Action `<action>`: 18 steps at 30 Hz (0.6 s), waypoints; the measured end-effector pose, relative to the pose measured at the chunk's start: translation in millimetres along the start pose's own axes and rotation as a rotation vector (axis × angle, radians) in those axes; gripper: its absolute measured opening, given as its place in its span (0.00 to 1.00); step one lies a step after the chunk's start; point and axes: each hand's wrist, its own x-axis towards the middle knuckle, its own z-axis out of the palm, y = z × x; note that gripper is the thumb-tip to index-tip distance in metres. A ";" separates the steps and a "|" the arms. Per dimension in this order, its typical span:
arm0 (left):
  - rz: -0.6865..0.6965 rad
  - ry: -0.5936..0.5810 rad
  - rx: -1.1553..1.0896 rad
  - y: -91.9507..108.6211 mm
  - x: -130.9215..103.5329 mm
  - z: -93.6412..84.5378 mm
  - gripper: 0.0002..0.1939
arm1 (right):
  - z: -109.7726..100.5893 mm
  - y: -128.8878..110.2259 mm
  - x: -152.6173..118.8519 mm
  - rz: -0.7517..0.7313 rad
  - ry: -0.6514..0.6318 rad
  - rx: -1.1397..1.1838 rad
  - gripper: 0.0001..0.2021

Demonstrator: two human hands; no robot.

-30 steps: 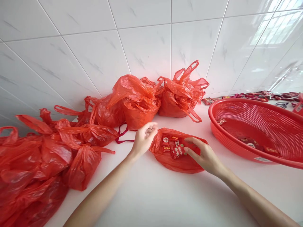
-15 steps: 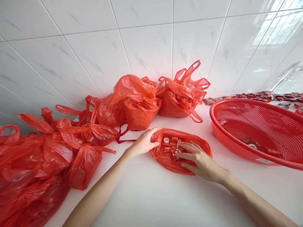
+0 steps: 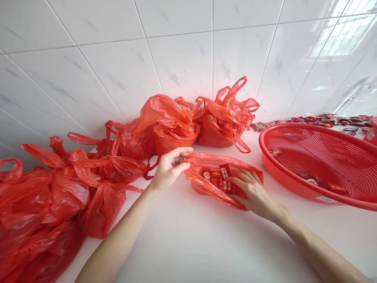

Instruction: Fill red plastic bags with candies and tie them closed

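Note:
A thin red plastic bag lies on the white table with its mouth spread wide. Inside it sit several small red printed packets, a larger one among them tilted near my fingers. My left hand pinches the bag's left rim between thumb and fingers. Reaching into the right side of the mouth, my right hand has its fingers stretched out and apart over the packets. Its fingertips touch the larger packet, and part of that packet is hidden under them.
A red mesh basket holding some packets stands to the right. Knotted, filled red bags crowd the left side. More full red bags stand by the tiled wall, and loose packets line its foot at the right.
My left hand has closed on the bag's left rim and moved slightly left. The bag's near edge has lifted and drawn in. A larger packet now shows clearly under my right hand.

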 end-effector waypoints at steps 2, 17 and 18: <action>0.065 0.099 -0.031 6.1 -2.4 -3.5 0.18 | 0.0 1.2 -0.3 0.026 0.035 -0.009 0.20; 0.264 0.393 0.024 19.6 -10.3 -1.6 0.07 | -9.7 1.8 3.7 -0.071 0.245 -0.128 0.25; 0.243 0.401 0.033 19.3 -9.5 -2.0 0.07 | -12.2 3.1 4.3 -0.094 0.259 -0.118 0.22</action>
